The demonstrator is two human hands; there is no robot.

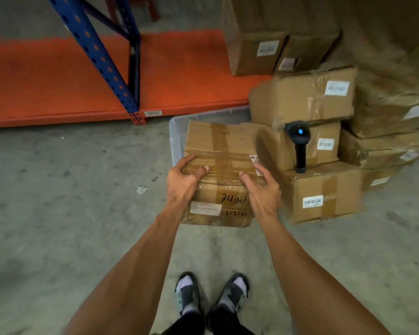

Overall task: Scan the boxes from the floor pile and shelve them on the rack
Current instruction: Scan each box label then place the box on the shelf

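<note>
Hands of the person are both on one taped cardboard box [219, 165] in the middle of the frame. The left hand [183, 181] grips the near left corner of the box top, with the fingers curled over the left edge and the thumb pressed on the top face. The right hand [261, 187] is at the near right corner, the thumb on the top near the edge and the other fingers spread along the right side, so the box sits between the two hands. I cannot tell if the box is lifted or rests on the concrete floor [70, 189]. Behind it, touching or very near, is a clear plastic bin [177, 131]. At the right of the frame is a pile of boxes [324, 141] with white barcode labels. A black handheld scanner [299, 143] stands upright on one lower box of this pile, with a blue light on its head. In the upper left is the rack [102, 52], with blue posts and an orange low shelf. At the bottom centre are two feet in sandals [211, 296]
</note>
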